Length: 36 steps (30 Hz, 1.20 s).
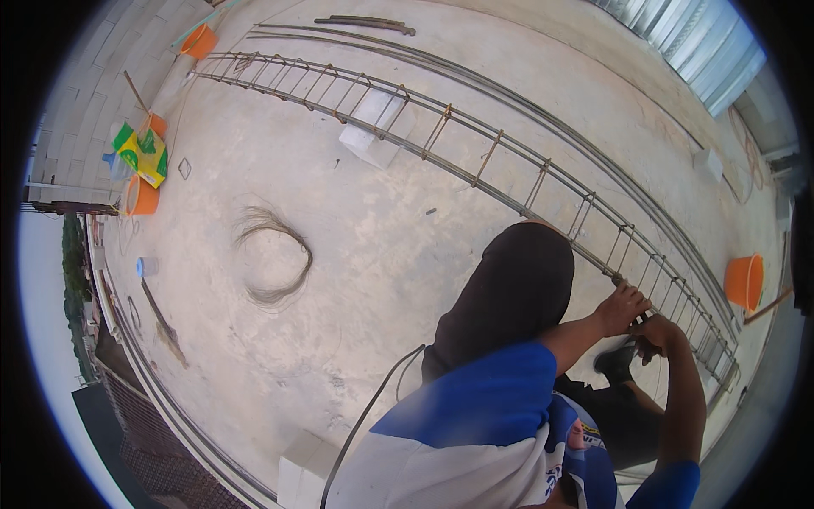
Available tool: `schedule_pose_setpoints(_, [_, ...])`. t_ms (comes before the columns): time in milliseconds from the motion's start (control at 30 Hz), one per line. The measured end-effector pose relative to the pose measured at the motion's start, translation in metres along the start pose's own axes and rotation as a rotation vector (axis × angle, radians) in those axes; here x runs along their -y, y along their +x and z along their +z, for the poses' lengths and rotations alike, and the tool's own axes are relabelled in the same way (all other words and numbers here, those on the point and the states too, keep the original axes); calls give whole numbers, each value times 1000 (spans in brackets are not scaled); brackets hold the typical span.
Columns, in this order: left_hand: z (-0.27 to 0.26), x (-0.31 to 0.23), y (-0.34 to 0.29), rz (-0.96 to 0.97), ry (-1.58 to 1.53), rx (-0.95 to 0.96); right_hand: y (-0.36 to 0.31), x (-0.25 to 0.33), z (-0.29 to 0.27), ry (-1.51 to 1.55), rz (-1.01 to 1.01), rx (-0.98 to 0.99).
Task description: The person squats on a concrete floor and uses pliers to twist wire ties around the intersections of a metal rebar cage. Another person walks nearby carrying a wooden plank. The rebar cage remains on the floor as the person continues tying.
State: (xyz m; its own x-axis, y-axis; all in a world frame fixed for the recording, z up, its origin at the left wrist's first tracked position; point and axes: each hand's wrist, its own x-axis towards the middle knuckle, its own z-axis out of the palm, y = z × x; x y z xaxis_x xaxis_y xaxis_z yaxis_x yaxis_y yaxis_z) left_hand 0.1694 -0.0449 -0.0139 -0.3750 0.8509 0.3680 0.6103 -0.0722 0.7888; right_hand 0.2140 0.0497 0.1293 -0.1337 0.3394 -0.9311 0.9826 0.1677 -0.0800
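Observation:
A long rebar cage [487,157], made of steel bars with rectangular ties, runs from the far left to the near right. My left hand [623,307] is closed at the cage's near bars, with a dark tip [617,278] showing just beyond its fingers. Close beside it, my right hand [655,336] is bent at the wrist with its fingers curled. Something dark and narrow shows between the two hands, but its kind is hidden. My dark-trousered knee [526,280] stands left of the hands and covers part of the cage's near side.
White blocks [373,127] prop the cage. Loose rebars [543,93] lie behind it. A coil of thin wire [305,259] rests on the concrete floor [365,339]. Orange buckets [744,282] stand at right and far left, near a yellow-green bag [142,154]. The roof edge is at left.

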Motion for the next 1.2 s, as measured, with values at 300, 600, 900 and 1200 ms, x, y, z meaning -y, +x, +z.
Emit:
schedule_pose_setpoints(300, [-7, 4, 35, -134, -9, 248, -23, 11, 43, -1410, -347, -1114])
schedule_pose_setpoints(600, [-1, -13, 2, -44, -27, -149, -21, 33, -6, -228, 157, -56])
schedule_pose_setpoints(900, [-14, -3, 27, -156, 26, 201, -23, 25, 56, -1487, -328, -1140])
schedule_pose_setpoints(1200, [-6, -13, 5, -125, -166, -62, -8, 9, -10, -370, -61, -175])
